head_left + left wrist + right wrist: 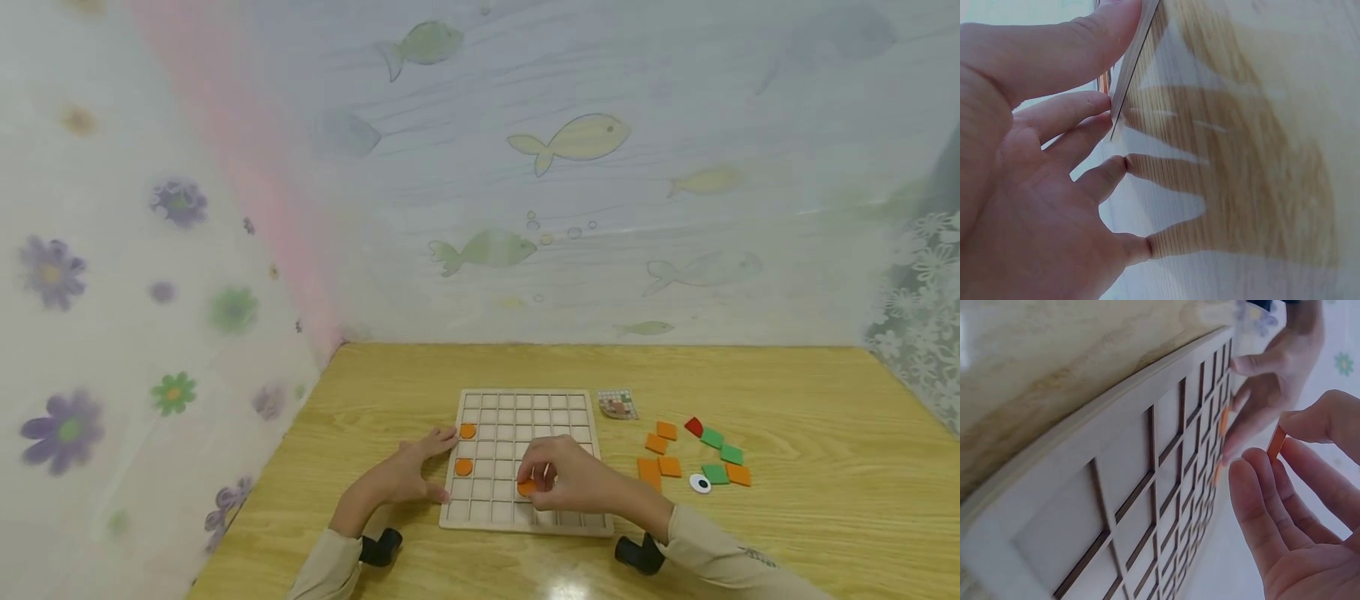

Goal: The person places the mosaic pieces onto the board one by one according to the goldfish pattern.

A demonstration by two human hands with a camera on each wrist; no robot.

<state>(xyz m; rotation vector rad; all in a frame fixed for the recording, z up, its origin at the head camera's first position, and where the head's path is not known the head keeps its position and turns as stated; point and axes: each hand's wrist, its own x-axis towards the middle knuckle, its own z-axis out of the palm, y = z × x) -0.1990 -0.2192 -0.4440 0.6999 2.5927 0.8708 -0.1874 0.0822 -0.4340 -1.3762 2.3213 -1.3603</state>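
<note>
Pinching a disc (527, 488) over the board (483, 489) with my right hand (567, 477), I touch the board's left edge with my left hand (397, 473), fingers spread; two discs (468, 431) sit placed, this and the loose pieces (670, 467) seemingly remain.

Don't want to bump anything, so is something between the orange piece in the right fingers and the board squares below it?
Nothing visible is. The right fingers pinch the piece, and the right wrist view shows a gap between it and the board. The discs and left fingers are off at the board's left side.
</note>
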